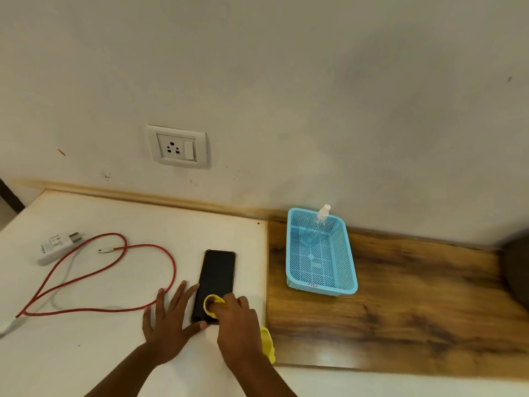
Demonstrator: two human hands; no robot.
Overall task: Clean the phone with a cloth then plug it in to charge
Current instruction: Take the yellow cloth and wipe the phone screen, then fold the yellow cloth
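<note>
A black phone (217, 275) lies screen up on the white tabletop (114, 353). My right hand (239, 325) presses a yellow cloth (212, 301) onto the phone's near end; more of the cloth hangs out behind the hand. My left hand (169, 319) lies flat with spread fingers against the phone's left edge, thumb at its near corner. A red charging cable (137, 246) loops on the table to the left, its free plug end near a white charger adapter (55, 247). A white wall socket (177, 146) sits above the table.
A blue mesh basket (337, 270) holding a clear spray bottle (316, 224) stands on the wooden board (400, 310) to the right. A dark rounded object (515, 276) shows at the far right edge. The wall runs close behind the table.
</note>
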